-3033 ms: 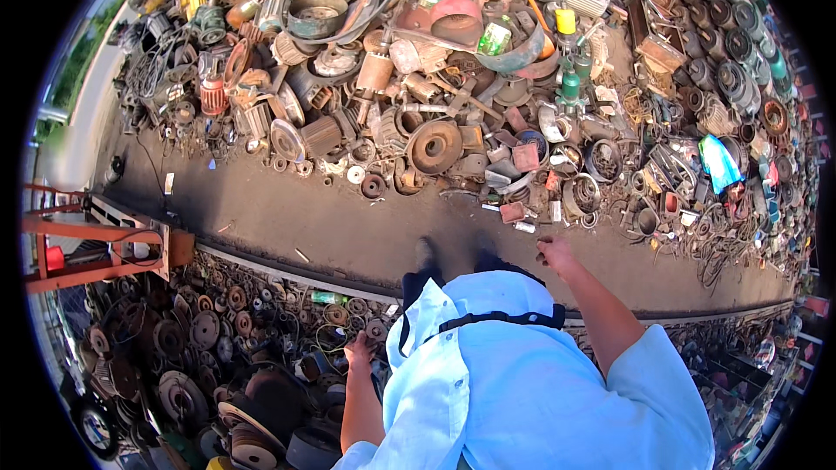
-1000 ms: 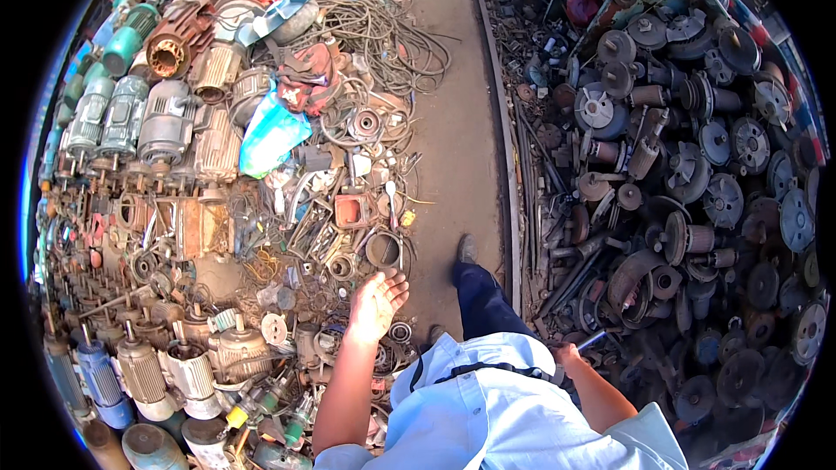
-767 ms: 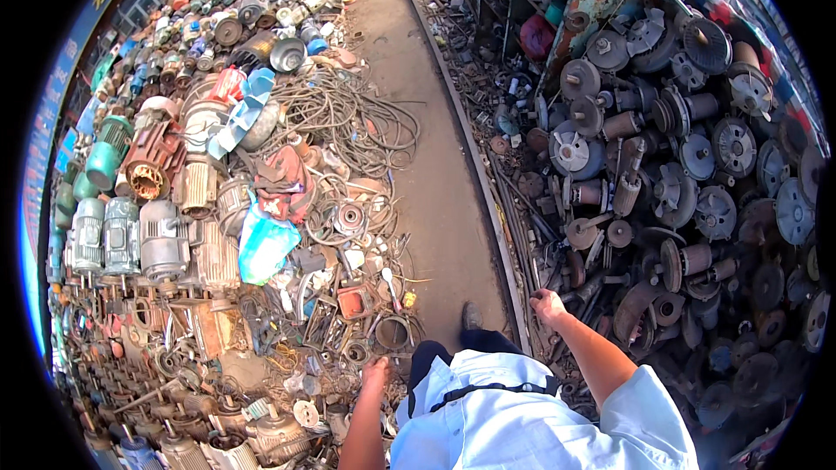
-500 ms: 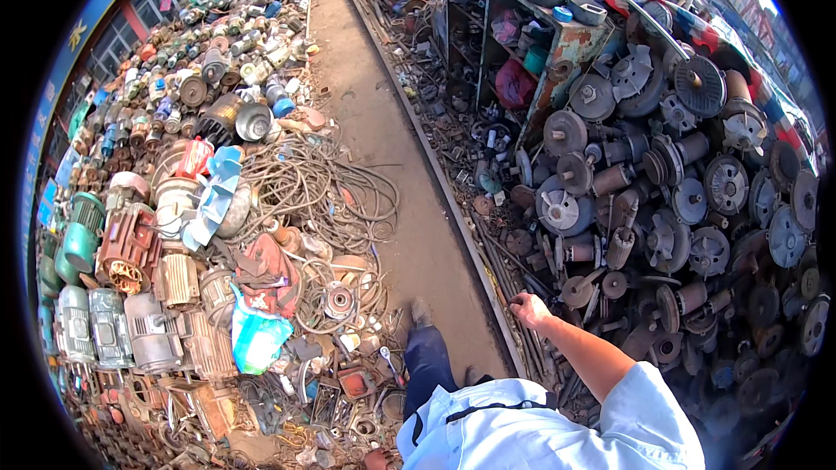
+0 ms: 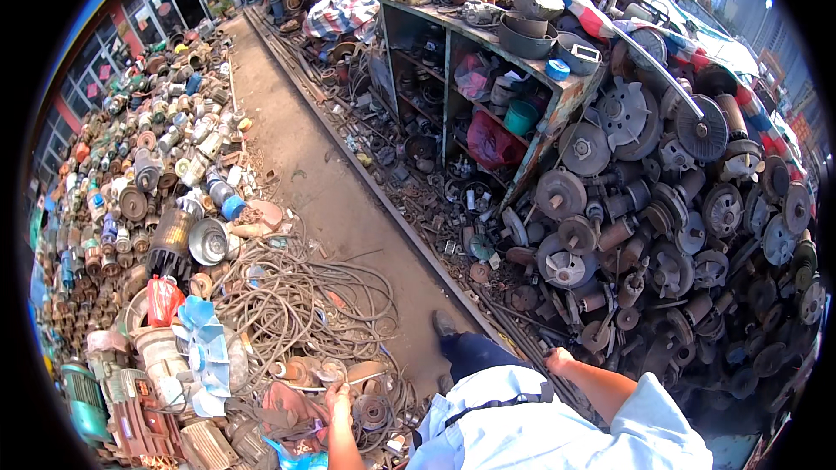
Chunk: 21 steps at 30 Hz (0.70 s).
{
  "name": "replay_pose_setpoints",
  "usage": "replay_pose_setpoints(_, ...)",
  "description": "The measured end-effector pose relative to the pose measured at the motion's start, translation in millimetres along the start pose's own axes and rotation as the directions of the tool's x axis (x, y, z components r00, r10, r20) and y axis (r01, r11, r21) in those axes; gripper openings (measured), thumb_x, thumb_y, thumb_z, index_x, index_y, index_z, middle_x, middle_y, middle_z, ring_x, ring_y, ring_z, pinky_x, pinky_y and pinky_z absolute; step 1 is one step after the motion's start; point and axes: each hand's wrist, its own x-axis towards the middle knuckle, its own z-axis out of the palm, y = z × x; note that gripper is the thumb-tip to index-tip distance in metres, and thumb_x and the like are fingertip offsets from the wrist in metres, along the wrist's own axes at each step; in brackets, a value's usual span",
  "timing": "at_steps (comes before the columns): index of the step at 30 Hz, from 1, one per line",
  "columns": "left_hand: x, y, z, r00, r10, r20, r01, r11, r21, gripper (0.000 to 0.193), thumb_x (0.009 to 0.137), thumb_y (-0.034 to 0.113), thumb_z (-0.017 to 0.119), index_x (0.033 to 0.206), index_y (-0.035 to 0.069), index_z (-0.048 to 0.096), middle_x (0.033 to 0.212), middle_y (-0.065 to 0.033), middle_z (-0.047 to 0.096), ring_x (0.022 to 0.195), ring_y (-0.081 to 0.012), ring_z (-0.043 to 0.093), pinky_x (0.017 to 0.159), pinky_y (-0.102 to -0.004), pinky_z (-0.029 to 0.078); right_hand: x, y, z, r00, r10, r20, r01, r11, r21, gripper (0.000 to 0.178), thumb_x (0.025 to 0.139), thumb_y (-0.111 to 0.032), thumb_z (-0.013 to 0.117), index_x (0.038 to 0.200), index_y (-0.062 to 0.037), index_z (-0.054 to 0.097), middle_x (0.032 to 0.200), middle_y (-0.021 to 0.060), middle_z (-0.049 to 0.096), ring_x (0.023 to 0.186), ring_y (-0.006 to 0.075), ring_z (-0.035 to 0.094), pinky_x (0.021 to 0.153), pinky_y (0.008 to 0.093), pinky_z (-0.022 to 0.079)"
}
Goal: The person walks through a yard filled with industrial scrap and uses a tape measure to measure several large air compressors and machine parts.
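Observation:
My left hand (image 5: pixel 337 396) hangs low over the left-hand heap, its fingers loosely bent and apart, with nothing visible in it. Below and around it are a dark red bag (image 5: pixel 292 409), a round rusty metal part (image 5: pixel 373 412) and a tangle of brown cable or hose (image 5: pixel 296 292). On the other side, my right hand (image 5: pixel 558 359) hangs at the edge of the path, above long thin metal rods (image 5: pixel 531 350). Its fingers are slack and slightly curled, and I see nothing held. Neither hand visibly touches the scrap.
A dirt path (image 5: pixel 326 178) with a raised metal edge (image 5: pixel 383 200) runs ahead between the heaps. Old motors (image 5: pixel 83 396) and a blue fan wheel (image 5: pixel 205 357) lie left. To the right stand a rusty open cabinet (image 5: pixel 448 22) and piled rotors and end covers (image 5: pixel 566 263).
I have moved forward along the path, and the view has swung right. My left hand has risen into view over the left heap; my right hand now hangs lower in the picture.

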Motion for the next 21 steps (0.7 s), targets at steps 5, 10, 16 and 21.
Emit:
replay_pose_setpoints(5, 100, 95, 25, 0.999, -0.011, -0.036, 0.009, 0.998, -0.057, 0.016, 0.086, 0.005, 0.060, 0.102, 0.003, 0.057, 0.082, -0.0030, 0.060, 0.067, -0.0117, 0.056, 0.061, -0.0258, 0.046, 75, -144, -38, 0.998, -0.040, 0.057, 0.047, 0.992, -0.117, 0.033, 0.081, -0.030, 0.056, 0.093, -0.0029, 0.069, 0.082, 0.0132, 0.070, 0.082, 0.0255, 0.068, 0.076, 0.0357, 0.054)
replay_pose_setpoints(10, 119, 81, 12, 0.944, -0.325, -0.061, 0.324, 0.946, -0.029, 0.019, 0.084, 0.003, 0.058, 0.102, 0.000, 0.053, 0.075, -0.0064, 0.059, 0.053, -0.0146, 0.053, 0.043, -0.0269, 0.041, 122, -367, -131, 0.965, -0.262, 0.032, 0.263, 0.963, -0.060, 0.040, 0.078, -0.030, 0.056, 0.104, -0.0023, 0.066, 0.100, 0.0207, 0.067, 0.096, 0.0316, 0.064, 0.086, 0.0400, 0.051)
replay_pose_setpoints(16, 180, 154, 70, 0.882, -0.471, 0.002, 0.469, 0.879, 0.081, 0.013, 0.085, 0.007, 0.057, 0.096, 0.001, 0.053, 0.074, -0.0061, 0.059, 0.050, -0.0134, 0.051, 0.041, -0.0261, 0.038, 176, -559, -245, 0.797, -0.556, -0.234, 0.595, 0.788, 0.156, 0.041, 0.082, -0.027, 0.054, 0.113, -0.0003, 0.060, 0.100, 0.0206, 0.067, 0.095, 0.0335, 0.064, 0.084, 0.0396, 0.050)
replay_pose_setpoints(21, 289, 245, 87, 0.897, -0.436, 0.077, 0.415, 0.888, 0.198, 0.009, 0.086, 0.009, 0.056, 0.092, 0.003, 0.053, 0.072, -0.0059, 0.059, 0.048, -0.0124, 0.049, 0.038, -0.0255, 0.036, 230, -610, -280, 0.878, -0.396, -0.267, 0.452, 0.871, 0.193, 0.038, 0.081, -0.024, 0.055, 0.111, -0.0021, 0.062, 0.098, 0.0216, 0.066, 0.096, 0.0322, 0.064, 0.084, 0.0387, 0.050)
